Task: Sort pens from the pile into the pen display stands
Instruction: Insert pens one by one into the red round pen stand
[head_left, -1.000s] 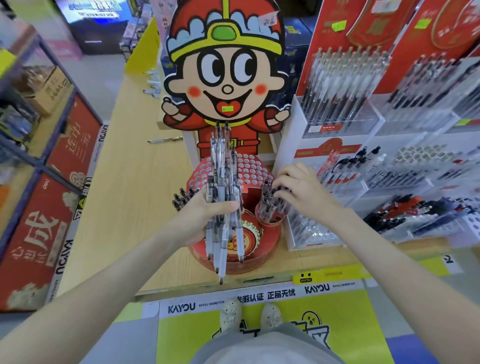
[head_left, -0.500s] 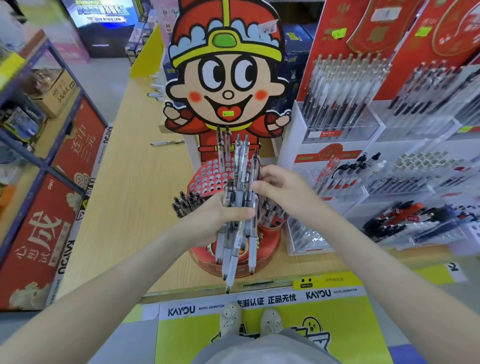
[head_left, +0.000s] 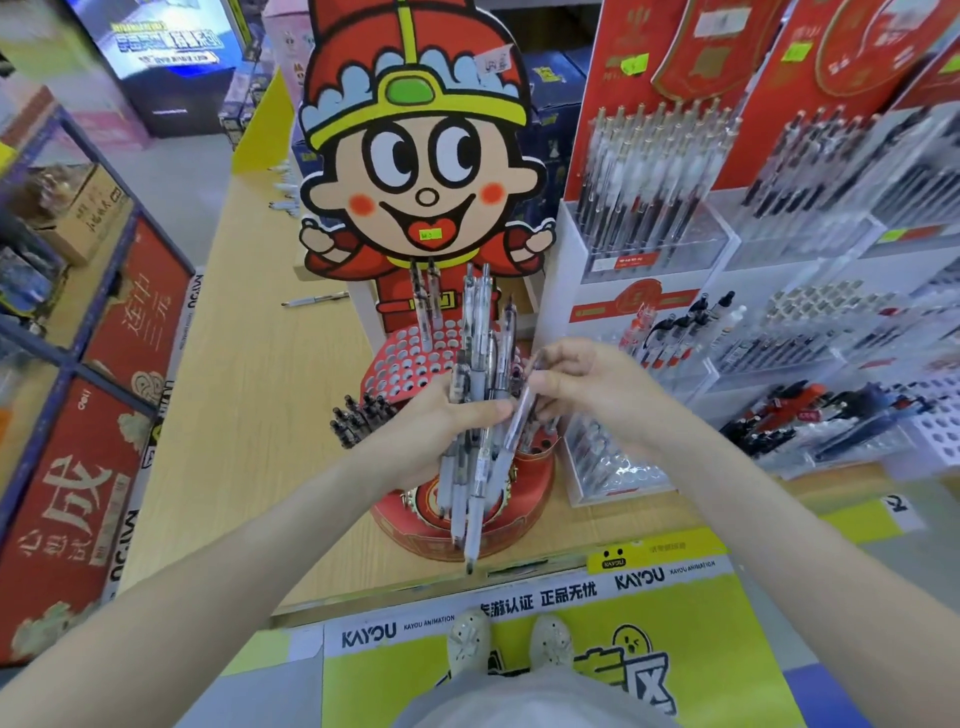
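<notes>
Near the front edge of the pale wooden counter (head_left: 249, 426), above the round red cardboard pen stand with its tiered, hole-punched top (head_left: 405, 364), the left hand (head_left: 441, 431) grips an upright bundle of clear and grey click pens (head_left: 475, 374), fingers wrapped round the middle, tips hanging down towards the counter's front edge. A second ago the right hand (head_left: 592, 389) was down at the small red cup (head_left: 540, 454) on the stand's right side. It has since risen to the bundle, and its thumb and fingertips now pinch one clear pen (head_left: 515, 426), which tilts out of line with the rest while its lower part is touching or just beside them.

That reads as one pen delivered and the next being drawn. Most of the stand's holes are empty and the bundle is thick, so the sorting looks far from finished. A few black-capped pens (head_left: 358, 415) lie against the stand's left side.
</notes>
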